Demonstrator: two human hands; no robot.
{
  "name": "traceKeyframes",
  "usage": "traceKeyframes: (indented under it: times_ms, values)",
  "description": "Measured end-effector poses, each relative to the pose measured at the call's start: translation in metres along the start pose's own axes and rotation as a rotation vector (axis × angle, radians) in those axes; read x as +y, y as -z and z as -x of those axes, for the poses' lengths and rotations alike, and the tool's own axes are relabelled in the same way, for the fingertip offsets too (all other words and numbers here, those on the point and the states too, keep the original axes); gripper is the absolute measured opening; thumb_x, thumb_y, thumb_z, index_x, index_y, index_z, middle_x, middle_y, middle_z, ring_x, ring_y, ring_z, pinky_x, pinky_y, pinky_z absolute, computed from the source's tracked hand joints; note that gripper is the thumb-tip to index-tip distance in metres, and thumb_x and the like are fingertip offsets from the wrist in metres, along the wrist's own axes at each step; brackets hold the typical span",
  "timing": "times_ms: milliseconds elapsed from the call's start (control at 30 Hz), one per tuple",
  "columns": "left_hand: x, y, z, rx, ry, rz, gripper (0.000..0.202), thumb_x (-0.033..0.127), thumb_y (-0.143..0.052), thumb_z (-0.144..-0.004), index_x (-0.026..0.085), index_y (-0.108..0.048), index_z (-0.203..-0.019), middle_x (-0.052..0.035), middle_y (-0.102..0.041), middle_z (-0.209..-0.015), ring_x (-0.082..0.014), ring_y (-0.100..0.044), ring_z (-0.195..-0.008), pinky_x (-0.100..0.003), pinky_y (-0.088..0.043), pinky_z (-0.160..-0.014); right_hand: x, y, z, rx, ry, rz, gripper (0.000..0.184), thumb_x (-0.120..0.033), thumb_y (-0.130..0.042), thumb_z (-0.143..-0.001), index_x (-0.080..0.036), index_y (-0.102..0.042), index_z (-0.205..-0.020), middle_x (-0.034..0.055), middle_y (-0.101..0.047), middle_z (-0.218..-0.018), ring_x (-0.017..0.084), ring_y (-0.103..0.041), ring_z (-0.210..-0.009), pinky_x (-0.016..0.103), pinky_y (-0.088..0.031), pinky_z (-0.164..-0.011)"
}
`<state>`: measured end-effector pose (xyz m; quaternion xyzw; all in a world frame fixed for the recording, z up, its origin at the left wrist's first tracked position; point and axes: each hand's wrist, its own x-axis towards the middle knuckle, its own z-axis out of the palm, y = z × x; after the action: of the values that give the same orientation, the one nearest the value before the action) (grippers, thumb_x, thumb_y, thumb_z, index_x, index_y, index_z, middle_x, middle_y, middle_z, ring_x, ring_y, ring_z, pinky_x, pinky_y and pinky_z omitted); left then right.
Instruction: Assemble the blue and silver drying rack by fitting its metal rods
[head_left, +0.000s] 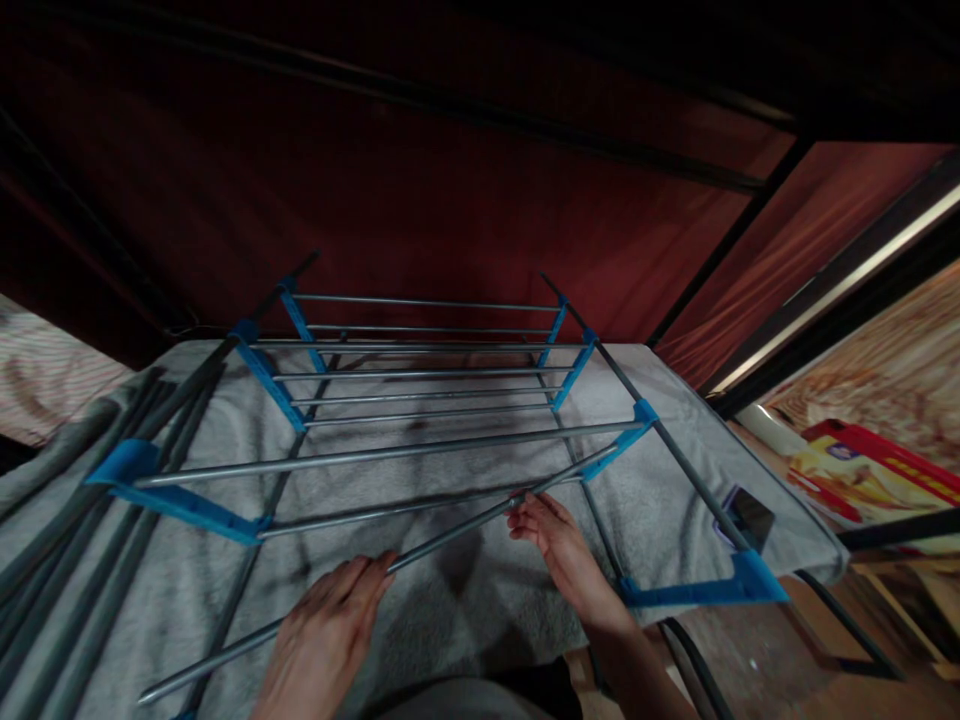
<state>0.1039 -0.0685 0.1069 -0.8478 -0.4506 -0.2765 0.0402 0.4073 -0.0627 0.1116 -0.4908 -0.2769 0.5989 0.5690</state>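
Far left: bunch of loose grey tubes (103,610) lying lengthwise, running off the lower left of the frame. Just right of them, blue bracket (187,512) at the near left side of the rack (405,453); rack spans left to right across mid-frame on the cloth-covered table (701,455), red curtain (450,200) behind. Lower centre: left hand (326,635), grip wrapped over the loose rod (450,536). Rod slants from lower left up to right of centre, crossing in front of the rack's near bars. Right hand (551,540), right of centre: fingertips pinching same rod. Rod's upper end is at the right-side blue bracket (628,440); can't tell if seated. Lower right: another blue end piece (705,590), phone (750,515) just behind it. Far right: red-yellow box (877,475).
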Motion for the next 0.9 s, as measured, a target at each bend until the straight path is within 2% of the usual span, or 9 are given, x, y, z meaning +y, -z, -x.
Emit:
traceKeyframes:
  times_ms: [100,167,267,400,467,567,667,733,900]
  values:
    - [-0.003,0.002,-0.008,0.017,-0.029,-0.054,0.033,0.033,-0.041,-0.106,0.022,-0.070,-0.118,-0.0046,-0.077,-0.099,-0.0216,-0.073,-0.083,-0.034,-0.055,-0.077,-0.001,-0.004,0.005,-0.118,0.005,0.143,0.042,-0.060,-0.074,-0.082,-0.019,-0.071,-0.088,0.0078,-0.074,-0.092,0.019,-0.066,-0.078,0.033,-0.053,-0.074]
    - [-0.003,0.004,-0.012,0.013,-0.026,-0.084,0.031,0.030,-0.042,-0.106,0.021,-0.069,-0.117,-0.0056,-0.076,-0.100,-0.0227,-0.072,-0.084,-0.036,-0.053,-0.079,0.001,-0.008,0.011,-0.196,0.093,0.304,0.038,-0.057,-0.064,-0.092,-0.020,-0.072,-0.092,0.0060,-0.074,-0.091,0.017,-0.066,-0.077,0.032,-0.053,-0.074]
    - [0.001,0.006,-0.016,-0.024,0.019,-0.100,0.029,0.024,-0.043,-0.105,0.019,-0.068,-0.118,-0.0065,-0.076,-0.100,-0.0231,-0.071,-0.086,-0.037,-0.051,-0.080,0.003,-0.015,0.017,-0.214,0.418,0.620,0.030,-0.043,-0.048,-0.104,-0.023,-0.071,-0.103,0.0049,-0.073,-0.097,0.017,-0.067,-0.089,0.031,-0.054,-0.082]
    - [0.008,0.008,-0.020,-0.088,0.085,-0.110,0.029,0.017,-0.045,-0.104,0.019,-0.067,-0.122,-0.0061,-0.075,-0.102,-0.0231,-0.069,-0.088,-0.038,-0.050,-0.082,0.002,-0.030,0.010,-0.267,0.968,1.134,0.033,-0.020,-0.045,-0.104,-0.025,-0.062,-0.132,0.0071,-0.067,-0.129,0.021,-0.059,-0.123,0.041,-0.046,-0.108]
    - [0.010,0.009,-0.023,-0.103,0.107,-0.109,0.029,0.017,-0.046,-0.103,0.019,-0.067,-0.124,-0.0058,-0.074,-0.102,-0.0235,-0.068,-0.089,-0.039,-0.050,-0.083,0.001,-0.040,0.001,-0.326,1.110,1.365,0.039,-0.015,-0.046,-0.102,-0.021,-0.057,-0.139,0.0083,-0.066,-0.133,0.023,-0.057,-0.126,0.047,-0.040,-0.115]
    - [0.013,0.011,-0.027,-0.076,0.113,-0.086,0.027,0.016,-0.049,-0.102,0.019,-0.065,-0.124,-0.0052,-0.073,-0.101,-0.0229,-0.066,-0.089,-0.039,-0.050,-0.083,0.001,-0.051,-0.012,-0.404,1.175,1.579,0.045,-0.006,-0.045,-0.098,-0.019,-0.056,-0.139,0.0071,-0.069,-0.122,0.022,-0.061,-0.114,0.045,-0.041,-0.113]
    - [0.016,0.015,-0.026,0.036,0.133,-0.055,0.030,0.011,-0.052,-0.100,0.020,-0.063,-0.127,-0.0078,-0.070,-0.115,-0.0235,-0.063,-0.104,-0.041,-0.048,-0.094,0.000,-0.053,-0.019,-0.409,1.193,1.657,0.051,0.001,-0.044,-0.092,-0.020,-0.057,-0.137,0.0048,-0.070,-0.114,0.021,-0.063,-0.104,0.040,-0.045,-0.104]
    - [0.018,0.016,-0.018,0.191,0.203,-0.063,0.031,0.010,-0.055,-0.098,0.022,-0.062,-0.126,-0.0098,-0.065,-0.124,-0.0254,-0.058,-0.118,-0.043,-0.045,-0.102,-0.003,-0.051,-0.022,-0.410,1.190,1.689,0.052,0.001,-0.044,-0.093,-0.019,-0.057,-0.138,0.0048,-0.070,-0.112,0.021,-0.063,-0.102,0.040,-0.046,-0.102]
    - [-0.001,0.006,0.016,0.605,0.647,0.021,0.012,0.024,-0.057,-0.098,0.024,-0.064,-0.108,-0.0072,-0.060,-0.108,-0.0231,-0.058,-0.108,-0.040,-0.048,-0.095,-0.006,-0.050,-0.030,-0.416,1.198,1.697,0.047,-0.003,-0.044,-0.096,-0.019,-0.056,-0.139,0.0060,-0.070,-0.111,0.021,-0.064,-0.098,0.041,-0.047,-0.098]
